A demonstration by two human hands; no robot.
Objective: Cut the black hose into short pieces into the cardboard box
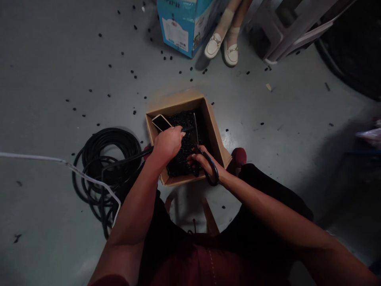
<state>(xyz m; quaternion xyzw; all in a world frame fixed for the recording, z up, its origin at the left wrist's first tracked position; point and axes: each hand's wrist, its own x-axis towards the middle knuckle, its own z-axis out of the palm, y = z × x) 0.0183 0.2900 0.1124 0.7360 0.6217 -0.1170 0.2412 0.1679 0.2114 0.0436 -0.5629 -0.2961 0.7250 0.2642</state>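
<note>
cable coil [107, 174], black, lies on the grey floor [44, 79] at left, one strand running right into the left hand [167, 143], which grips that strand over the open cardboard box [218, 145]. right hand [205, 161], just right of it, is closed through the handles of black scissors [198, 149], blades pointing far. small black pieces fill the box; a phone [161, 122] leans in its far-left corner.

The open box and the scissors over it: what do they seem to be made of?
Box: plain brown cardboard, matte, going by its thin folded walls. Scissors in the right hand: blades look metal, faintly glinting; handles dark, probably plastic.
</note>
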